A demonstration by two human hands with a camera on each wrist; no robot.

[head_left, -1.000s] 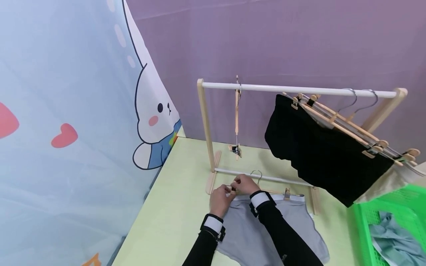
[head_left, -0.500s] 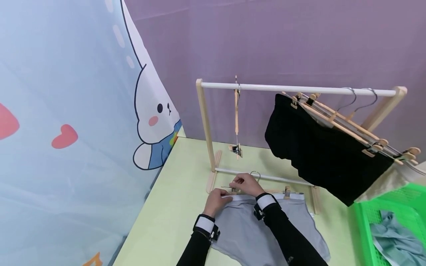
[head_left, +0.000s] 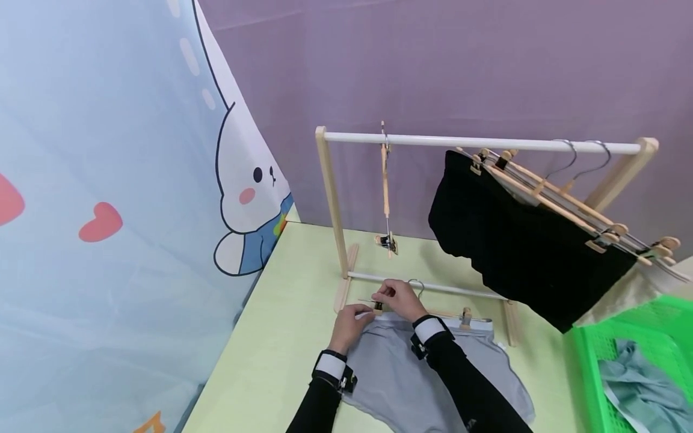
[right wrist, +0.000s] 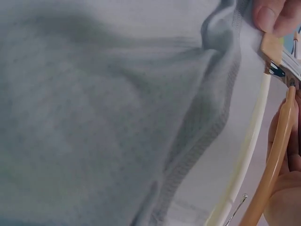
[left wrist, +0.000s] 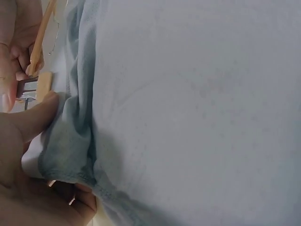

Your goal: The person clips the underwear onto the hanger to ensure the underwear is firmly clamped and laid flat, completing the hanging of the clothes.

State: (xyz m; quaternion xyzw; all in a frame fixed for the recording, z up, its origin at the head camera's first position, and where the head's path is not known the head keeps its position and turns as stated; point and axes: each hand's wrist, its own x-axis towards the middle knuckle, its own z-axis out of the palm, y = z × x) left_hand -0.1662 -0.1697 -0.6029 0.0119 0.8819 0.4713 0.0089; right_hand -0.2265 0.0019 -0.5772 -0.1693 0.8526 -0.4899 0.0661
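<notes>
Left hand (head_left: pixel 349 328): thumb on top, fingers curled under, pinching the left end of the pale waistband (head_left: pixel 480 325) on the light grey fabric shorts (head_left: pixel 390 367). Cloth bunched at the pinch, thumb tip just beside the clip.

Right hand (head_left: pixel 400 299): fingers curled, thumb and fingertips closed on the light-wood-and-metal clip (left wrist: pixel 43 85) at the left end of a wooden clip hanger (right wrist: pixel 273 165). Clip sits at the waistband edge; can't tell if it bites cloth. Second clip (head_left: pixel 465 319), same type, is on the waistband's right part.

Shorts lie flat-ish on the pale green bench (head_left: pixel 260 361), waistband toward the foot of the rack with white bars and pale wood uprights (head_left: pixel 433 141). Hanger lies along the waistband, metal hook by the rack's lower bar.

On the top bar: one bare wooden clip hanger (head_left: pixel 385 186) at left, seen edge-on; black fabric shorts (head_left: pixel 503 246) clipped up at right, cream garment (head_left: pixel 617 294) behind them.

Right of rack: bright green plastic basket (head_left: pixel 590 373), crumpled blue-green cloth (head_left: pixel 644 385) inside. Purple backdrop (head_left: pixel 433 60) behind.
</notes>
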